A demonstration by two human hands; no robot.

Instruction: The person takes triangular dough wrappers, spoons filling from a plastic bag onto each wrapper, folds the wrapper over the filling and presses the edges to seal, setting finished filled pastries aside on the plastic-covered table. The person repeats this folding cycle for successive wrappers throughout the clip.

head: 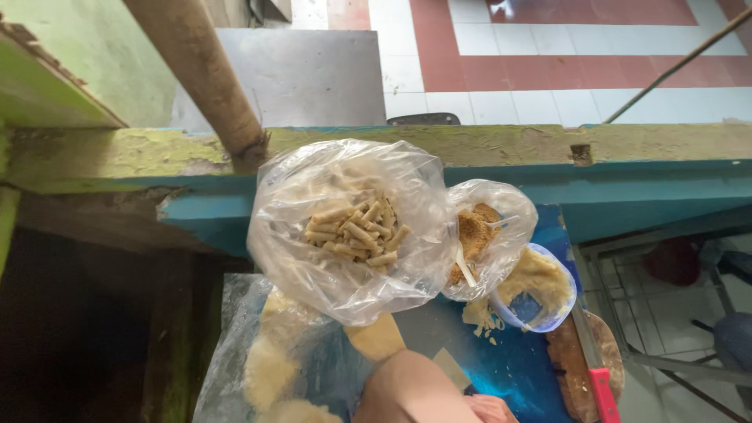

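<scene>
Sitting above forearm [411, 388]: clear bag of rolled sticks [352, 227]; hands hidden.

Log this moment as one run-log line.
view: head | person's arm bottom centre | hands: unclear | large clear bag of stick snacks | small bag of brown crumbs | blue table

Bare forearm and a hand [492, 409] at bottom edge, grip unclear.

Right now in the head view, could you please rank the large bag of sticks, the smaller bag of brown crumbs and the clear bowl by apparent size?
1. Large bag of sticks
2. Smaller bag of brown crumbs
3. Clear bowl, partly hidden by the smaller bag, so its rank is unsure.
</scene>
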